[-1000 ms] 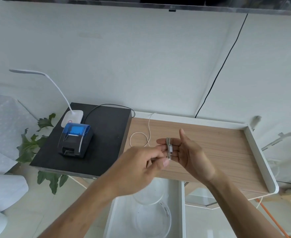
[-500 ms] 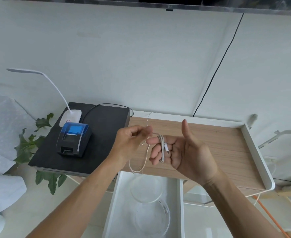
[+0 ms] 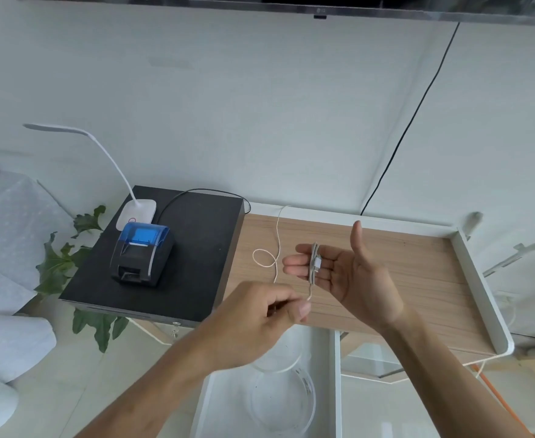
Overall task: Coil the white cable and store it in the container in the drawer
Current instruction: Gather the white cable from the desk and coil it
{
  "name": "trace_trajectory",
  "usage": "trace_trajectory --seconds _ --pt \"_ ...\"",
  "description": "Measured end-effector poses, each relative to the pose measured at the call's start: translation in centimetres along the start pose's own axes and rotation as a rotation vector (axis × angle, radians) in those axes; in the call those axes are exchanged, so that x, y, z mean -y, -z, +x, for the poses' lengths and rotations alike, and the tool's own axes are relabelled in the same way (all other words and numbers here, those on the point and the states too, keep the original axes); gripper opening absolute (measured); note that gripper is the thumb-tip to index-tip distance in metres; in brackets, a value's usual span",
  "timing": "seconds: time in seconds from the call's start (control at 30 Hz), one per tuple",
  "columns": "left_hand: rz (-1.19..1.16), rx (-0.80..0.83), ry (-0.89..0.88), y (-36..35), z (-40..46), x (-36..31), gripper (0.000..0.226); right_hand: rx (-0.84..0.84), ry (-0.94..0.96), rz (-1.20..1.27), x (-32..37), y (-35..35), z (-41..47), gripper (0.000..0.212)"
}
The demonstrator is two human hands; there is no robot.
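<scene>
White cable coiled round open right hand fingers; left hand, at 7 o'clock, pinched on its strand.

Whites, black and pale wood, with one patch of blue

The cable is white (its wound turns look greyish), lying on a light wood-grain desk top with a white raised rim. To the left, a black box carries a black printer with a translucent blue lid and a white lamp marked with a small red ring. Near, the drawer is white and the container inside it clear. Green leaves show far left, an orange cord near right, and a black wire crosses the pale wall.
</scene>
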State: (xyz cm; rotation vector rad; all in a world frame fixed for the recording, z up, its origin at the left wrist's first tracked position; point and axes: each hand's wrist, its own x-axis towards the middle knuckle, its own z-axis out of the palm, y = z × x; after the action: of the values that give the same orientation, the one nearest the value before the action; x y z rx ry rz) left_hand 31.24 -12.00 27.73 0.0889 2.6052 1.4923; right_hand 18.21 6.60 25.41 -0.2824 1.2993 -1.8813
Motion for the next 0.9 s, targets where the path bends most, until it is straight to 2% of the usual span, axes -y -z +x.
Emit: trace_trajectory --seconds 0.27,0.37,0.47,0.6,0.73,0.83,0.9 --pt "-0.106 -0.166 -0.139 4.6 3.4 -3.6 0.036 0.206 -0.044 -0.17 0.4 -1.6 -1.4 0.116" --pt "-0.117 -0.204 -0.095 4.7 5.1 -2.0 0.033 0.254 -0.046 -0.175 0.8 -1.9 -1.8 0.116" --pt "-0.24 -0.259 -0.065 4.3 6.0 -0.5 0.036 0.303 -0.052 -0.157 1.2 -2.3 -1.8 0.116" --pt "-0.383 -0.347 0.03 2.9 6.7 3.0 0.045 0.324 -0.055 0.017 1.4 -2.5 -1.8 0.114" --pt "-0.368 -0.315 0.178 -0.1 5.9 6.3 0.048 0.273 0.012 0.221 1.0 -2.6 -1.6 0.113" --pt "-0.301 -0.219 0.158 -2.0 3.7 6.1 0.043 0.219 0.067 0.349 1.2 -2.3 -1.5 0.111" --pt "-0.235 -0.145 0.118 -2.7 2.0 5.3 0.045 0.152 0.093 0.35 1.4 -1.8 -1.2 0.111"
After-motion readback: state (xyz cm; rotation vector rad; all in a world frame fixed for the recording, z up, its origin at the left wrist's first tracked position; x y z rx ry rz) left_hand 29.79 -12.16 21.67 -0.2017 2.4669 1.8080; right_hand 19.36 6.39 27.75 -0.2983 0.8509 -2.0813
